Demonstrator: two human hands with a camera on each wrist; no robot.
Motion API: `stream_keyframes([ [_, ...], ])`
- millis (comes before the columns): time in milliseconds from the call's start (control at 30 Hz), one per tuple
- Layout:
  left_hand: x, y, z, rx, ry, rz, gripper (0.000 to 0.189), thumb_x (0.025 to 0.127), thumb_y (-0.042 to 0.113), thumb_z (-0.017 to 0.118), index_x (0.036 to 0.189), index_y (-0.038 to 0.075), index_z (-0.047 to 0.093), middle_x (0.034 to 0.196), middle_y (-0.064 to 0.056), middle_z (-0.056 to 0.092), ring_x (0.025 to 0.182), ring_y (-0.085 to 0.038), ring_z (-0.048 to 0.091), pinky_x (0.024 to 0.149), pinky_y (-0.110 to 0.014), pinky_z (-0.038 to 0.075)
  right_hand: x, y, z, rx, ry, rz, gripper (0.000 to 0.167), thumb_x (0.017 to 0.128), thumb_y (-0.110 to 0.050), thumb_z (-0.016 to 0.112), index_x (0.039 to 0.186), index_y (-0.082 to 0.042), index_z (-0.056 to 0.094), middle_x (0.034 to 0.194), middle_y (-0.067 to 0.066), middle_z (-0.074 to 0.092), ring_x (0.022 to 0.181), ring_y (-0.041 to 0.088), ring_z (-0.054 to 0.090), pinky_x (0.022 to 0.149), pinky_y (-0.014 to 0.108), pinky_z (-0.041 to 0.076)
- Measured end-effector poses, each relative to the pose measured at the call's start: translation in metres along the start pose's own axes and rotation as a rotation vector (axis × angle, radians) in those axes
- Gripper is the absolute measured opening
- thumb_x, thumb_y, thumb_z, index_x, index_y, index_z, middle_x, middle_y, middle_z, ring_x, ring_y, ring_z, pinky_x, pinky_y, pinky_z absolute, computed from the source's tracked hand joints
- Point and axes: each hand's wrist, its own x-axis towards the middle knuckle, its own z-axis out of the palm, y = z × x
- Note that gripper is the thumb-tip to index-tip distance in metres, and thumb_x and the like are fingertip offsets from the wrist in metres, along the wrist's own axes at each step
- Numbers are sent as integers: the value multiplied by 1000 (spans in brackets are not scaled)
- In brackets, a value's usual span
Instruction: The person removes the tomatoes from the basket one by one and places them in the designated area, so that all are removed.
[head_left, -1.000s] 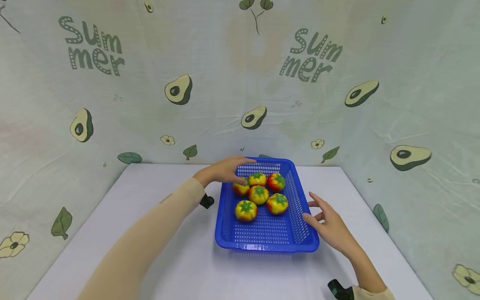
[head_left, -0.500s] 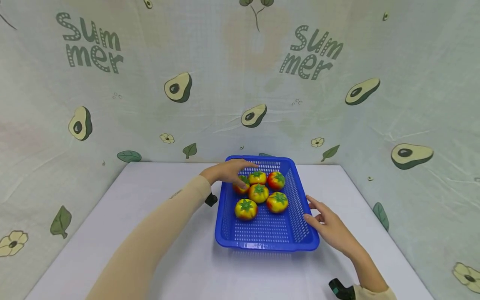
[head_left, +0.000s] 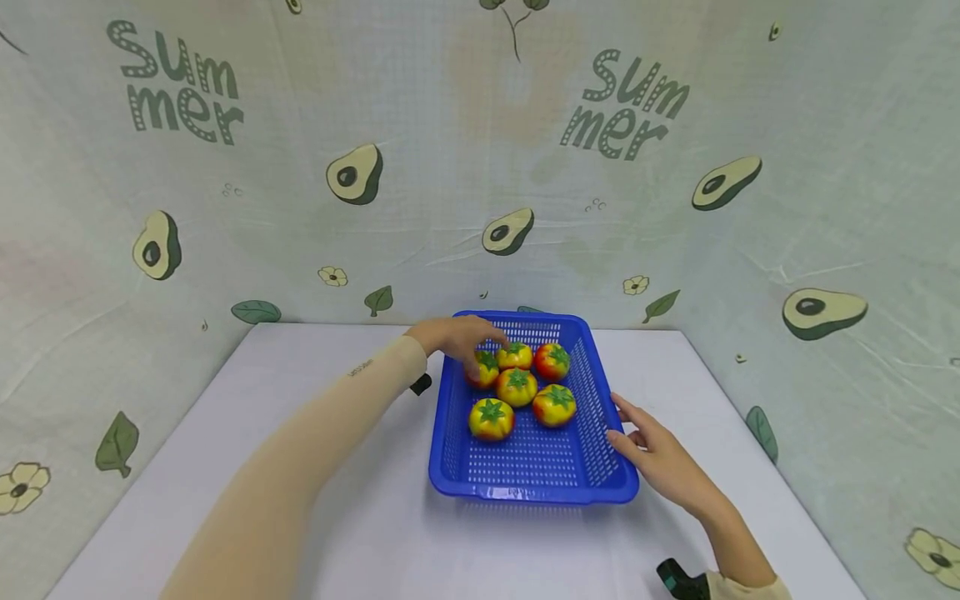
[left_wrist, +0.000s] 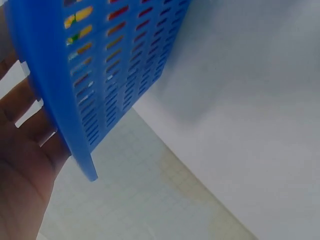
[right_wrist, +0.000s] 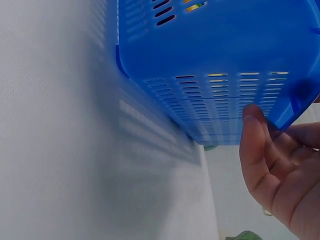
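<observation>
A blue plastic basket (head_left: 525, 492) stands on the white table with several red-and-yellow tomatoes (head_left: 492, 419) with green star-shaped tops in it; they look artificial. My left hand (head_left: 459, 337) reaches over the basket's left rim, thumb and fingers spread around the leftmost tomato (head_left: 484, 369); contact is unclear. In the left wrist view, the basket rim (left_wrist: 60, 115) partly covers the fingers of that hand (left_wrist: 22, 165). My right hand (head_left: 660, 454) holds the basket's right rim, thumb on top. In the right wrist view, a finger of this hand (right_wrist: 285, 170) rests against the outer wall.
White table surface (head_left: 360, 517) extends on both sides and in front of the basket. Behind it hangs a pale cloth (head_left: 435, 108) printed with avocados and lettering. Black wrist cameras (head_left: 681, 578) sit at both cuffs.
My left hand has come down slightly, and its thumb and fingers have bent more around the leftmost tomato. My right hand has moved in against the basket's right rim. The basket stays put.
</observation>
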Motion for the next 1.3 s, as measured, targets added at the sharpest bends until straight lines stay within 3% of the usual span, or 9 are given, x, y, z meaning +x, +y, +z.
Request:
stream_keyframes([
  [333, 3, 1, -2, 50, -76, 7, 57, 93, 22, 85, 145, 30, 63, 162, -5, 47, 154, -31, 36, 125, -57, 33, 0, 1, -1, 61, -12, -10, 73, 110, -30, 61, 169, -10, 25, 149, 26, 47, 101, 24, 65, 79, 24, 58],
  [667, 6, 2, 2, 77, -68, -5, 57, 93, 15, 84, 144, 30, 64, 170, -9, 36, 158, -34, 31, 127, -58, 31, 3, 5, 1, 162, -54, -16, 74, 111, -28, 58, 171, -11, 19, 151, 27, 43, 111, 29, 70, 88, 31, 63],
  [967, 9, 4, 3, 107, -92, -19, 51, 94, 19, 84, 141, 29, 66, 151, -1, 58, 140, -25, 49, 121, -48, 42, 2, 7, 1, 186, -62, -6, 74, 111, -28, 58, 171, -12, 18, 150, 27, 41, 110, 30, 70, 86, 29, 63],
  [1300, 8, -2, 3, 68, -63, -22, 50, 94, 22, 83, 142, 31, 68, 153, -4, 57, 142, -28, 47, 121, -52, 42, 1, 5, 2, 160, -50, 17, 73, 111, -28, 57, 171, -14, 19, 150, 27, 41, 113, 32, 69, 89, 31, 63],
])
